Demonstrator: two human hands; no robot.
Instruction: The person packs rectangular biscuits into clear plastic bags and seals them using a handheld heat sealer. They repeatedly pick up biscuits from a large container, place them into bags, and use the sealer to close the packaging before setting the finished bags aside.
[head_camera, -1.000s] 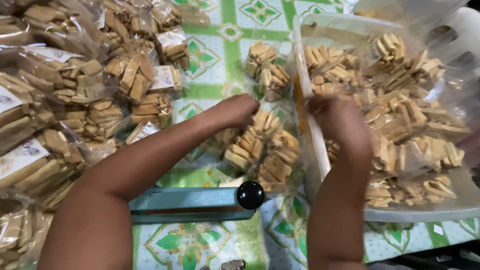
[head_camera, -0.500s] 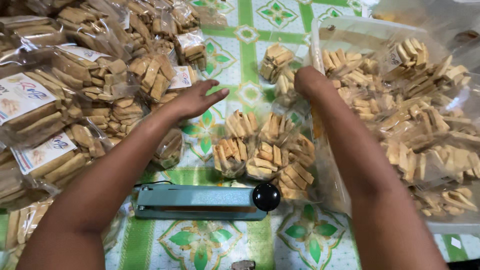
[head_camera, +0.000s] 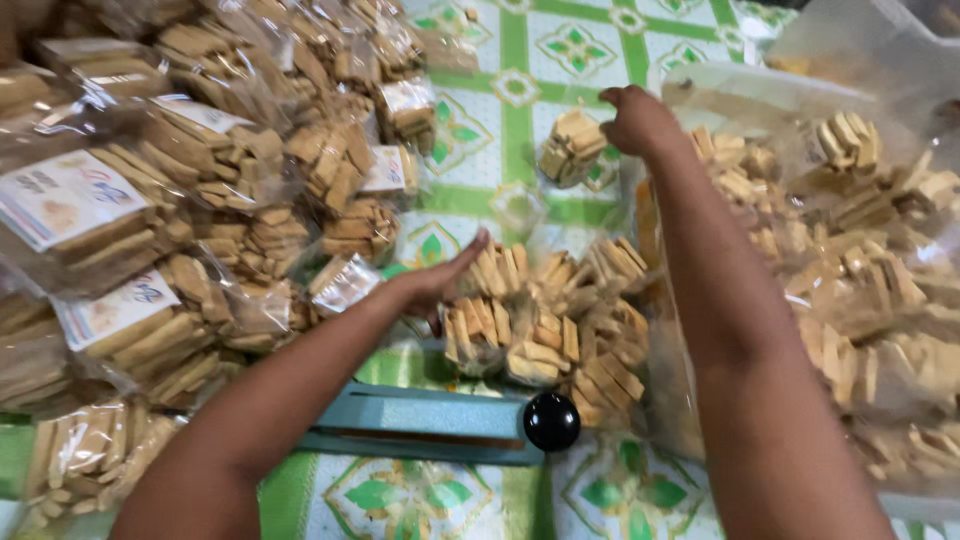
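Left hand (head_camera: 435, 283) lies open and empty against the central biscuit bags (head_camera: 545, 315), while right hand (head_camera: 640, 120), loosely curled and holding nothing, reaches a small bag (head_camera: 572, 147) at its 9 o'clock.

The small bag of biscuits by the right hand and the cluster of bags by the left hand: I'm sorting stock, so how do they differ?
The small bag lies alone on the green patterned cloth, just left of the right hand; the cluster of bags is several bags bunched together, against the left hand. The small bag lies farther away; the cluster lies near the blue sealer. Both hold tan biscuit sticks in clear plastic.
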